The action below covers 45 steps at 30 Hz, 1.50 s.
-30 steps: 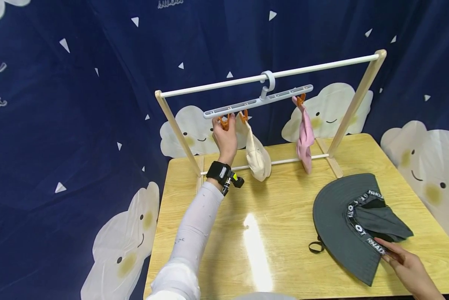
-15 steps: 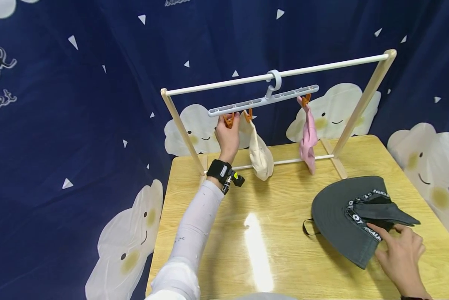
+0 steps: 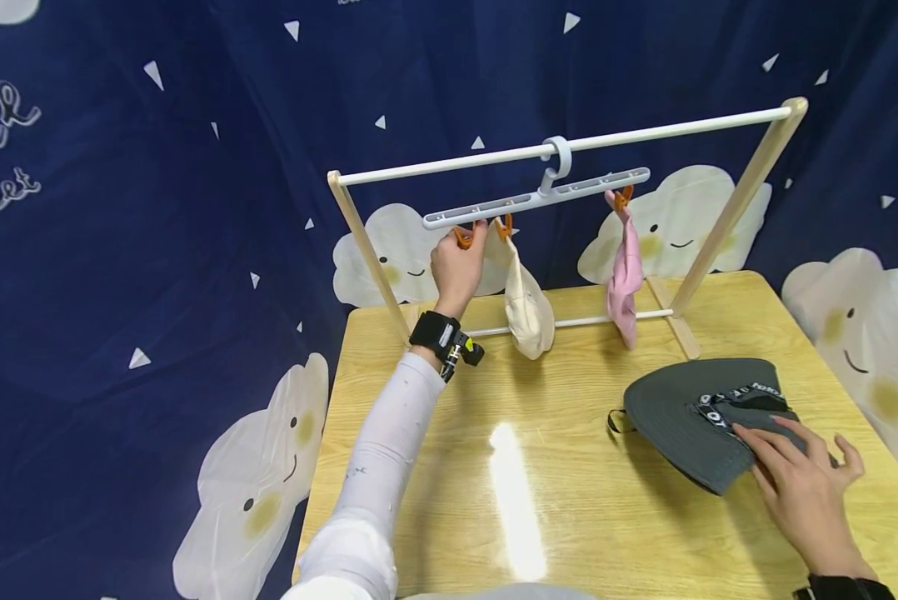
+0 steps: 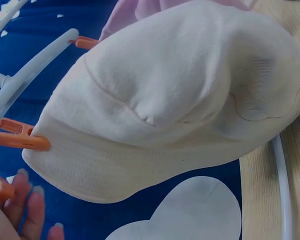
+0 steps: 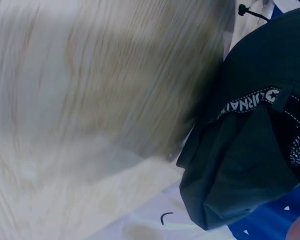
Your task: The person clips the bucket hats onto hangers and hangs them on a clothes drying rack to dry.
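With my left hand [image 3: 458, 268] I pinch an orange clothespin [image 3: 464, 237] under the left end of a grey hanger [image 3: 486, 210]. A cream bucket hat [image 3: 530, 317] hangs by its brim from another orange clothespin [image 4: 22, 135] right beside that hand. Further along the hanger, a pink cloth item [image 3: 626, 267] hangs from a clothespin. My right hand [image 3: 809, 492] holds a dark grey wide-brimmed sun hat [image 3: 681, 412] by the edge near its lettered inner band. The hat's brim tilts, and its thin black strap loop [image 3: 618, 422] dangles at the left.
The hanger hooks over the white top rail [image 3: 434, 169] of a rack with wooden side posts [image 3: 741, 204]. The rack stands at the back of a wooden table [image 3: 569, 500]. Behind it hangs a dark blue curtain [image 3: 194, 250] with cloud and triangle prints.
My right hand has shifted its hold on the grey hat, lifting and tilting it away from me. The left hand stays at the clothespin. The head view has shifted slightly.
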{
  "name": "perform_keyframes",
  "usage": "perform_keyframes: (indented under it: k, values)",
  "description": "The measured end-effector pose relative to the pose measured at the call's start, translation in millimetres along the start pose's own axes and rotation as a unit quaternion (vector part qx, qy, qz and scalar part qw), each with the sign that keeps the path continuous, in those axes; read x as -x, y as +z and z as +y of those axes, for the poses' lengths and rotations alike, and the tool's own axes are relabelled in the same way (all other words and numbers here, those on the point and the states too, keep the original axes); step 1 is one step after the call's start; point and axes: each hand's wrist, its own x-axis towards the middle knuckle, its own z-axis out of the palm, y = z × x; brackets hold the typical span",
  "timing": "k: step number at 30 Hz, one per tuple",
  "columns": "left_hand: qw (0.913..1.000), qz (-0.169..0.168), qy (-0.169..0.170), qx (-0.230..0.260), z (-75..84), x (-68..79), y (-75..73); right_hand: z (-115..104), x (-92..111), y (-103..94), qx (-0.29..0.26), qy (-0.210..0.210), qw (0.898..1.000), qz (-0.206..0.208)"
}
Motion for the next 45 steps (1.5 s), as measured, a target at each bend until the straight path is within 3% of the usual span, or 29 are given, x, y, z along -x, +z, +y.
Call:
perform_keyframes:
  k: [5, 12, 18, 24, 28, 31, 36, 45]
  values:
    - [0.9999, -0.007, 0.000, -0.012, 1.6, -2.7, -2.6, 10, -8, -8.9, -0.006, 0.010, 0.999, -0.032]
    - [0.9996, -0.016, 0.003, 0.021, 3.5, -4.1, -1.3, 12, -18, -9.3, -0.011, 0.042, 0.999, -0.016]
    - [0.9956, -0.053, 0.002, -0.077, 8.0, -7.2, -3.0, 5, -38, -6.3, -0.019, 0.007, 0.999, -0.038]
    - [0.9741, -0.110, 0.002, -0.198, 14.1, -9.2, -8.9, -6, -68, -10.3, -0.011, -0.055, 0.996, -0.068]
    - [0.9600, -0.138, 0.000, -0.243, 15.5, -8.7, -11.3, -17, -86, -10.8, -0.007, -0.085, 0.993, -0.081]
    - [0.9558, -0.160, -0.004, -0.246, 16.5, -8.6, -12.0, -26, -97, -11.9, -0.010, -0.076, 0.992, -0.100]
    - [0.9564, -0.172, 0.004, -0.236, 19.9, -9.4, -12.7, -40, -115, -15.6, -0.030, -0.038, 0.989, -0.141]
    - [0.9494, -0.213, 0.018, -0.230, 23.4, -7.9, -16.7, -65, -146, -21.0, -0.070, -0.057, 0.984, -0.152]
